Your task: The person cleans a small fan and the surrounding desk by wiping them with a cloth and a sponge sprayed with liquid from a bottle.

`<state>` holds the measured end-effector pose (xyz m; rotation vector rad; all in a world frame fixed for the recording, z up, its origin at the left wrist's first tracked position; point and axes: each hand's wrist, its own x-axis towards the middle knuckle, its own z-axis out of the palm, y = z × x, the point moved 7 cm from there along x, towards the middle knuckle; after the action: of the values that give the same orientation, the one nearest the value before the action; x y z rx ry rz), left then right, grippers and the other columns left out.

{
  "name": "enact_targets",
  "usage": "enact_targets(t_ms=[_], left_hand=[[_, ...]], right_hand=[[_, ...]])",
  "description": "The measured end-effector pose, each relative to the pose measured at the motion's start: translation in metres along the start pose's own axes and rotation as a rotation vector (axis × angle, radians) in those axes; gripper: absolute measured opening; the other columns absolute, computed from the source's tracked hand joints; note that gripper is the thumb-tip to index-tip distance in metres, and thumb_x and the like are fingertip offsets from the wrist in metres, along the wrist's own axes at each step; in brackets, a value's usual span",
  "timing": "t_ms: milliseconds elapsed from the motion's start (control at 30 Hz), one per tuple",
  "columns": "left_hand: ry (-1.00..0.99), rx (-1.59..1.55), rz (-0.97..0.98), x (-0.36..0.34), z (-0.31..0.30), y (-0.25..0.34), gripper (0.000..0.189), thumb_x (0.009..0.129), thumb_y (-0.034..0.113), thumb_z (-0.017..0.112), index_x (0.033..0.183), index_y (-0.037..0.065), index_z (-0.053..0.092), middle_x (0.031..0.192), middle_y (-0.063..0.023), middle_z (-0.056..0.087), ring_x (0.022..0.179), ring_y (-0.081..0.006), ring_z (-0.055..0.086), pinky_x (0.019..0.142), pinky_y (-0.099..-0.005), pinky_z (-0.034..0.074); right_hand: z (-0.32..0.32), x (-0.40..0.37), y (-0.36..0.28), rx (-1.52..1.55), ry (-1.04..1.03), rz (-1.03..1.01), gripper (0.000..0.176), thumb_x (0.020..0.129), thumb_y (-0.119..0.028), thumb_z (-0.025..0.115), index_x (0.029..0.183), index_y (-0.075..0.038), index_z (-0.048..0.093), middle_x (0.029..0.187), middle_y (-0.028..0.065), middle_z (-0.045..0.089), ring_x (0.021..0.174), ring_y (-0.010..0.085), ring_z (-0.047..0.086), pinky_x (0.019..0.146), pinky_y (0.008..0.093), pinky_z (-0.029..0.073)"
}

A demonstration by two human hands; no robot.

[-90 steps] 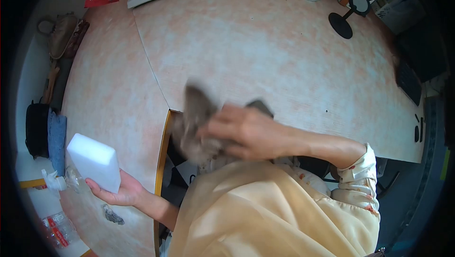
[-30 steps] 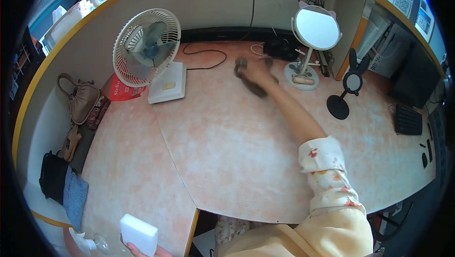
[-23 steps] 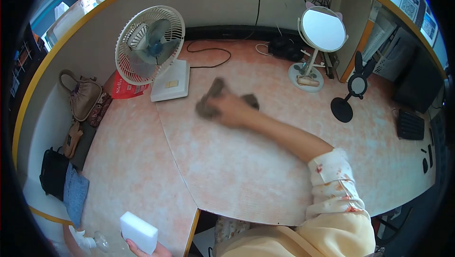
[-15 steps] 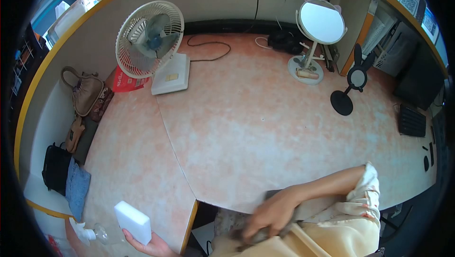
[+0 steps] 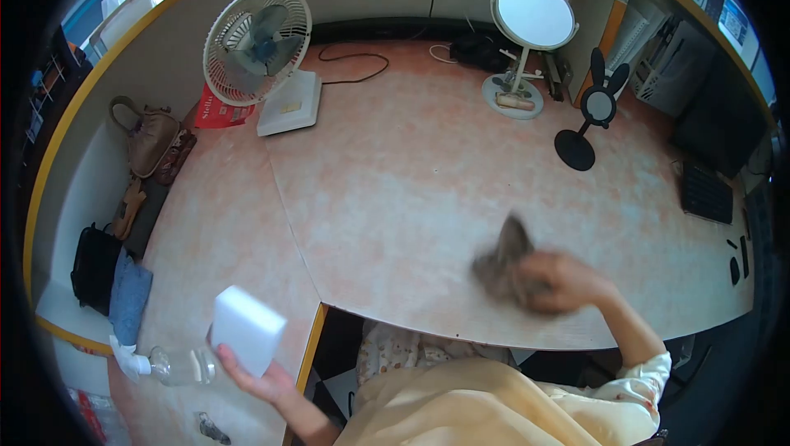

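My left hand (image 5: pixel 262 378) grips a white block (image 5: pixel 248 331) that looks like a melamine sponge, held up over the left part of the desk. Beside it a clear spray bottle (image 5: pixel 177 365) with a white nozzle lies on its side. My right hand (image 5: pixel 568 281), blurred by motion, is closed on a grey-brown cloth (image 5: pixel 504 269) over the desk surface (image 5: pixel 395 207), near the front edge. A small crumpled grey thing (image 5: pixel 212 428) lies below the bottle.
A white fan (image 5: pixel 259 47) stands at the back left. Toward the back right are a round white mirror (image 5: pixel 535 16) and a black rabbit-shaped mirror (image 5: pixel 598 106). Bags (image 5: pixel 148 141) and a blue cloth (image 5: pixel 130 294) line the left wall; a keyboard (image 5: pixel 706 191) lies far right.
My right hand has moved from my lap up and right over the desk with the cloth. My left hand has raised the white block slightly. The view has shifted a little.
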<state>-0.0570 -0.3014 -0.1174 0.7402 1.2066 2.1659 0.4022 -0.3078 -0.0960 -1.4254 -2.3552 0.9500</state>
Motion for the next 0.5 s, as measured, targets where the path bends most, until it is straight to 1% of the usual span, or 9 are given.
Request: enact_targets(t_ms=[67, 100, 167, 233, 267, 300, 333, 400, 500], left_hand=[[-0.12, 0.02, -0.023, -0.009, 0.039, -0.004, 0.048, 0.09, 0.039, 0.054, 0.121, 0.003, 0.05, 0.108, -0.0101, 0.056, 0.104, -0.0217, 0.054, 0.093, -0.0377, 0.041], [-0.206, 0.037, -0.023, -0.012, 0.062, -0.002, 0.047, 0.088, 0.037, 0.055, 0.12, 0.003, 0.05, 0.107, -0.0102, 0.056, 0.102, -0.0208, 0.054, 0.092, -0.0362, 0.042], [-0.334, 0.037, -0.038, -0.019, 0.102, 0.0, 0.046, 0.086, 0.033, 0.058, 0.119, 0.002, 0.051, 0.105, -0.0101, 0.056, 0.1, -0.0189, 0.054, 0.09, -0.0326, 0.042], [-0.434, 0.046, -0.057, -0.023, 0.13, -0.002, 0.045, 0.086, 0.03, 0.059, 0.12, 0.001, 0.051, 0.106, -0.0094, 0.056, 0.102, -0.0179, 0.054, 0.093, -0.0311, 0.04], [-0.481, 0.061, -0.058, -0.023, 0.143, -0.006, 0.045, 0.087, 0.03, 0.059, 0.121, 0.001, 0.052, 0.108, -0.009, 0.057, 0.105, -0.0179, 0.053, 0.095, -0.0316, 0.039], [-0.504, 0.018, -0.093, -0.025, 0.157, -0.01, 0.042, 0.086, 0.024, 0.062, 0.121, 0.002, 0.052, 0.109, -0.0077, 0.057, 0.104, -0.0159, 0.053, 0.094, -0.0288, 0.039], [-0.562, 0.018, -0.125, -0.026, 0.171, -0.015, 0.042, 0.087, 0.023, 0.063, 0.121, 0.002, 0.052, 0.108, -0.0073, 0.057, 0.103, -0.0153, 0.053, 0.094, -0.0283, 0.039], [-0.676, 0.019, -0.189, -0.028, 0.197, -0.027, 0.041, 0.087, 0.021, 0.064, 0.121, 0.003, 0.052, 0.108, -0.0064, 0.057, 0.103, -0.0142, 0.053, 0.094, -0.0274, 0.039], [-0.804, 0.04, -0.201, -0.028, 0.236, -0.035, 0.042, 0.086, 0.02, 0.067, 0.122, 0.003, 0.052, 0.108, -0.0061, 0.058, 0.103, -0.0127, 0.053, 0.094, -0.0263, 0.038]], right_hand=[[0.039, -0.029, -0.035, 0.398, -0.484, -0.145, 0.049, 0.085, -0.027, 0.068, 0.128, -0.009, 0.054, 0.118, 0.0164, 0.061, 0.104, 0.0331, 0.059, 0.09, 0.0389, 0.047], [0.036, -0.041, -0.049, 0.519, -0.564, -0.186, 0.045, 0.083, -0.022, 0.071, 0.124, -0.007, 0.058, 0.113, 0.016, 0.064, 0.101, 0.0317, 0.061, 0.089, 0.0366, 0.048], [-0.013, -0.061, -0.047, 0.403, -0.24, -0.134, 0.044, 0.077, -0.016, 0.076, 0.118, -0.004, 0.062, 0.108, 0.015, 0.066, 0.099, 0.0263, 0.063, 0.086, 0.0349, 0.049], [-0.058, -0.117, -0.001, 0.62, 0.343, 0.098, 0.048, 0.068, -0.008, 0.078, 0.113, 0.0, 0.063, 0.106, 0.0127, 0.066, 0.097, 0.0207, 0.063, 0.083, 0.0332, 0.05], [-0.078, -0.138, 0.015, 0.566, 0.737, 0.21, 0.05, 0.064, -0.005, 0.075, 0.112, 0.002, 0.061, 0.103, 0.0112, 0.067, 0.095, 0.0198, 0.063, 0.082, 0.0314, 0.049], [-0.09, -0.166, 0.027, 0.493, 1.125, 0.337, 0.052, 0.06, -0.002, 0.072, 0.111, 0.004, 0.06, 0.099, 0.0096, 0.067, 0.093, 0.0189, 0.062, 0.081, 0.0296, 0.049], [-0.111, -0.151, 0.023, 0.311, 0.966, 0.29, 0.056, 0.065, -0.006, 0.071, 0.119, 0.001, 0.057, 0.102, 0.0109, 0.066, 0.093, 0.0187, 0.062, 0.081, 0.0294, 0.049], [-0.11, -0.138, 0.043, 0.053, 0.885, 0.481, 0.058, 0.071, -0.016, 0.072, 0.125, -0.003, 0.055, 0.114, 0.014, 0.063, 0.104, 0.0249, 0.061, 0.091, 0.0353, 0.046], [-0.079, -0.106, 0.057, -0.43, 0.312, 0.659, 0.059, 0.075, -0.026, 0.073, 0.127, -0.007, 0.055, 0.125, 0.0166, 0.058, 0.118, 0.0327, 0.053, 0.102, 0.042, 0.037]])
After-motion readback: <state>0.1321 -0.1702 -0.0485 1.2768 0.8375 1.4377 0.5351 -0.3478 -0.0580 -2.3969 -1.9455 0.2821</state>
